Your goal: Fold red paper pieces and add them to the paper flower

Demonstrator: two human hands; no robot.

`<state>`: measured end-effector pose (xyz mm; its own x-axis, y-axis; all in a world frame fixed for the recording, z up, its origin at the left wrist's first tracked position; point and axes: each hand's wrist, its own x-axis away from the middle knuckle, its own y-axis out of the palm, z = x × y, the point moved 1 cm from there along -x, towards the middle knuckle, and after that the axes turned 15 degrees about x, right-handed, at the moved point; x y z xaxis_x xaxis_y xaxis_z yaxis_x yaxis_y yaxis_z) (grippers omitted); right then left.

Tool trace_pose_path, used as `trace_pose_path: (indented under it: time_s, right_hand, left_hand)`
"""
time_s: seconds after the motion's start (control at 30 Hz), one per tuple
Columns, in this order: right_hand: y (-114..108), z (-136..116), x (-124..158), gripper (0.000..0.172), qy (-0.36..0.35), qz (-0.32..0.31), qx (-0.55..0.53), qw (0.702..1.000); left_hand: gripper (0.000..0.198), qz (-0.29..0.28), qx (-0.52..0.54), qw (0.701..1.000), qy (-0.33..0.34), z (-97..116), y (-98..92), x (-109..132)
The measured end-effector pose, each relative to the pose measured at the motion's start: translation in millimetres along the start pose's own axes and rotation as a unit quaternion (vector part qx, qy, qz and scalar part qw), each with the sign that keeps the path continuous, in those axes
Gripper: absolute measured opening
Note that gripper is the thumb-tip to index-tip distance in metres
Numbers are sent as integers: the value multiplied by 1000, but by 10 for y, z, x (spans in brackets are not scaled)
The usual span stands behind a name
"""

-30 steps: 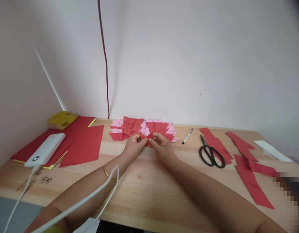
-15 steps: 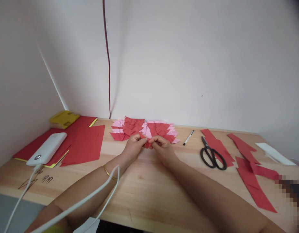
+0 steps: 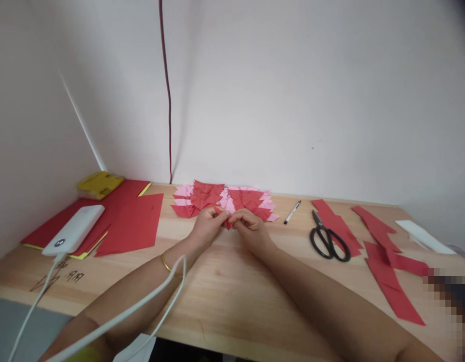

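Between my two hands is a small folded piece of red paper [image 3: 228,224], partly covered by fingers. My left hand [image 3: 208,225] pinches its left side, thumb on top. From the right, my right hand [image 3: 251,229] has its thumb and forefinger closed on the other side of the same piece. Just behind my hands lie folded red paper pieces [image 3: 245,199] and pink paper pieces [image 3: 185,191], spread in overlapping rows along the wall.
To the right lie a pen [image 3: 292,212], black-handled scissors [image 3: 326,241], red paper offcuts [image 3: 396,291] and a white strip [image 3: 424,236]. On the left, red sheets [image 3: 134,226] carry a white power bank [image 3: 76,226] and a yellow packet [image 3: 100,184]. A white cable [image 3: 142,301] crosses above my left forearm.
My hands stay at nearly the same spot, both still pinching the red paper, with only slight finger movement. The view has shifted a little.
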<state>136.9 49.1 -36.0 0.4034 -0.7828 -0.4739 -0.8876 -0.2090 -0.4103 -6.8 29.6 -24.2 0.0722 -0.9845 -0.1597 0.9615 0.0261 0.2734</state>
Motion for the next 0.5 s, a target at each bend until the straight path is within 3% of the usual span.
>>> trace_pose_path:
  time_s: [0.07,0.23,0.5]
  right_hand:
    - [-1,-20,2,13,15,2,-19,1000]
    - [-7,-40,0,19,141,33,-60,988]
    - [2,-57,-1,25,131,-1,22,991]
  left_hand:
    - [27,6,0,1000,1,9,-10,-9]
    - [25,4,-8,1000,2,26,-20,-18]
    - [29,-47,-56,997,11,13,-38,-12]
